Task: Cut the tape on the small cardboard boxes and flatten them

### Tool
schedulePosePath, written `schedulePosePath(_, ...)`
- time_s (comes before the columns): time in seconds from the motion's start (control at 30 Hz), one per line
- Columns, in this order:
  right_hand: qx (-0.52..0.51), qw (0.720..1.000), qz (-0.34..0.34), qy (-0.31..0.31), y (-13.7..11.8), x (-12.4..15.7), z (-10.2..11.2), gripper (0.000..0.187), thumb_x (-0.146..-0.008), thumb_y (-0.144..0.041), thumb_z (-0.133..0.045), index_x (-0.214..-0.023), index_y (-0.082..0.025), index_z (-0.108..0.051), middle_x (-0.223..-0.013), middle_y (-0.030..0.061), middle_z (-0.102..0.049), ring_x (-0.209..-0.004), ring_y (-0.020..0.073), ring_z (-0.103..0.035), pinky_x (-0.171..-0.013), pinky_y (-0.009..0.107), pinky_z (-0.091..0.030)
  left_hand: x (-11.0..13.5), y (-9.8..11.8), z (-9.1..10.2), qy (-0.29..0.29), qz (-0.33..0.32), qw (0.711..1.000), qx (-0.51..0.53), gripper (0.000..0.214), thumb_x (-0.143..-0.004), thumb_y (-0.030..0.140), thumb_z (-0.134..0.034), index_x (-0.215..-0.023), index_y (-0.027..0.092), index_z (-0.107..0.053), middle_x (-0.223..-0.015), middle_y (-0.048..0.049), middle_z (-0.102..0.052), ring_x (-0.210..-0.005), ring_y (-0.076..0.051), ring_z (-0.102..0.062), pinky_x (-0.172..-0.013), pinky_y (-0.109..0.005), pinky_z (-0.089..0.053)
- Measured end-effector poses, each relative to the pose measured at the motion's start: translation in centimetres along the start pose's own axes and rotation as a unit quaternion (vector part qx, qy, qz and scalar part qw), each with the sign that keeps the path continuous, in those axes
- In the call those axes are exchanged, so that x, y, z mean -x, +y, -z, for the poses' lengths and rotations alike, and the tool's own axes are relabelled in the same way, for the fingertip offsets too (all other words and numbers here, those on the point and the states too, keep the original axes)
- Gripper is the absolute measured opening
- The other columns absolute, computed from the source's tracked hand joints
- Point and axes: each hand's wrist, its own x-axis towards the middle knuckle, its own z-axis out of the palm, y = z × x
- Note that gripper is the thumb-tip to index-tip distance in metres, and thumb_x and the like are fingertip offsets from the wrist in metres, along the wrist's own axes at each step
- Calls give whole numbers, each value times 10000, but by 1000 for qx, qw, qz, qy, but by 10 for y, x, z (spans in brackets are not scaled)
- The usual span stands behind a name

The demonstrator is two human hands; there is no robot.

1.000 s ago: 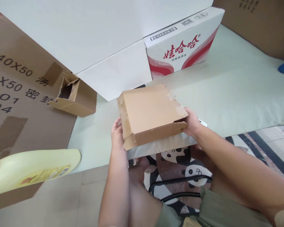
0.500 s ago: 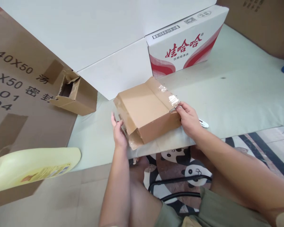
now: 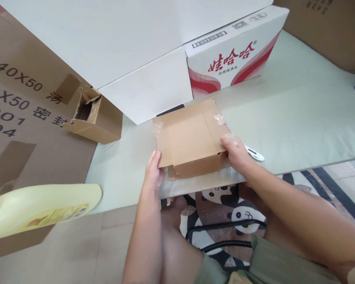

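Observation:
A small flat brown cardboard box [image 3: 189, 138] with bits of clear tape lies on the pale green mat [image 3: 298, 118] near its front edge. My left hand [image 3: 154, 171] grips the box's near left corner, thumb on top. My right hand [image 3: 235, 152] presses down on the box's right edge with closed fingers. A white object [image 3: 254, 153] pokes out just right of my right hand.
A big white box [image 3: 130, 51] and a red-and-white carton [image 3: 230, 55] stand behind. A torn small brown box [image 3: 91, 116] rests on a large printed cardboard sheet [image 3: 23, 118] at left. A yellow bottle [image 3: 41, 209] lies front left. My knees and a panda-print stool [image 3: 225, 221] are below.
The box was held up and tilted; it has been turned over and laid flat on the mat. Both hands came down with it and now hold its two sides.

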Motion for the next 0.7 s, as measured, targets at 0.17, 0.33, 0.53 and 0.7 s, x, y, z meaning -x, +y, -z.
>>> schedulePosePath(0.17,9,999,-41,27,-4,5,2,317,-777,-593,-655,-936,-323,-701,-1021,7,-741,-1093,316,-637,-996,490,-477,4,-6,2,-52,-13,998,-28,489,-533,504,-851,-886,193,-717,-971,-107,-743,-1004,-300,-687,-859,-387,-541)
schedulePosePath(0.33,0,999,-41,22,-2,3,0,315,-787,-591,-650,-950,-327,-704,-1043,-7,-742,-1113,314,-631,-1007,486,-477,2,-4,6,16,-8,998,-60,436,-578,500,-811,-839,161,-725,-849,-103,-744,-792,-249,-703,-731,-346,-546)
schedulePosePath(0.53,21,999,-23,6,-6,2,0,304,-801,-567,-640,-941,-305,-705,-1038,16,-743,-1090,305,-644,-984,460,-481,-5,4,5,8,17,998,-53,316,-611,437,-783,-770,177,-700,-668,-38,-681,-543,-152,-601,-502,-253,-452)
schedulePosePath(0.7,35,999,28,-1,-14,3,0,348,-816,-557,-613,-1010,-280,-694,-1078,28,-737,-1094,288,-645,-988,444,-464,-10,1,1,12,-26,993,-117,259,-649,360,-794,-639,168,-619,-530,22,-537,-464,-78,-460,-459,-194,-347)
